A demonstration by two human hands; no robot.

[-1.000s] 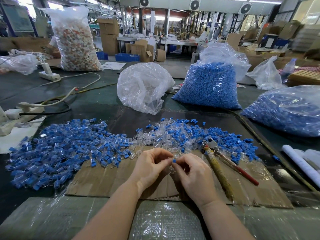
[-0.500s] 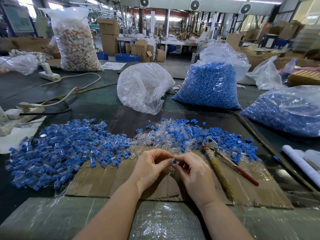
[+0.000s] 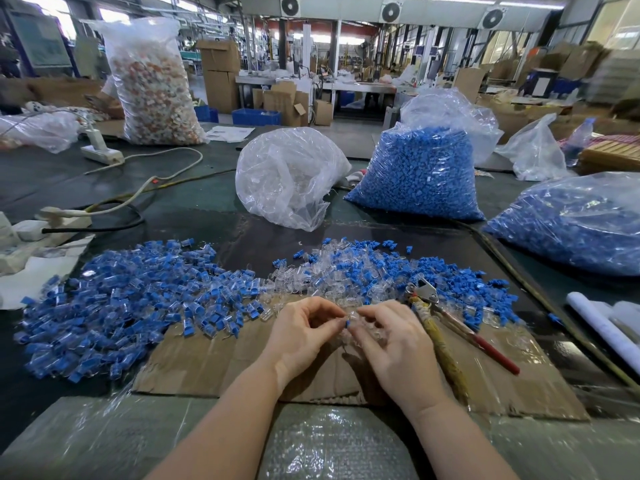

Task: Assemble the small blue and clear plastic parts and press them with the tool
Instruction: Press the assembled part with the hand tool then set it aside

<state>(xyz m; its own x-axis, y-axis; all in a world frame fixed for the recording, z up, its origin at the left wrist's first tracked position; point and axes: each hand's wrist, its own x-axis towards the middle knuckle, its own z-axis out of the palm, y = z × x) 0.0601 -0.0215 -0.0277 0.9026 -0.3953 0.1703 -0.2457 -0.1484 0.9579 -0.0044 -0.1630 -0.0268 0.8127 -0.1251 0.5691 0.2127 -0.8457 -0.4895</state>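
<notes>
My left hand (image 3: pixel 299 332) and my right hand (image 3: pixel 393 341) meet over the cardboard sheet (image 3: pixel 214 362), fingertips together. Between them they pinch a small blue part (image 3: pixel 347 322) set against a clear part (image 3: pixel 354 316); who holds which piece I cannot tell. A heap of joined blue-and-clear pieces (image 3: pixel 114 306) lies to the left. Loose blue and clear parts (image 3: pixel 374 271) are piled just beyond my hands. The pliers-like pressing tool (image 3: pixel 446 327), with one red handle and one wrapped handle, lies on the cardboard right of my right hand.
A clear bag of clear parts (image 3: pixel 287 178) and two bags of blue parts (image 3: pixel 419 171) (image 3: pixel 575 220) stand behind the piles. Power strips and cables (image 3: pixel 104 202) lie at the left. A white roll (image 3: pixel 602 327) lies at the right edge. Bubble wrap (image 3: pixel 311 445) covers the near table.
Both hands have stayed in the same spot over the cardboard; the fingertips have closed in slightly on the small blue and clear parts.
</notes>
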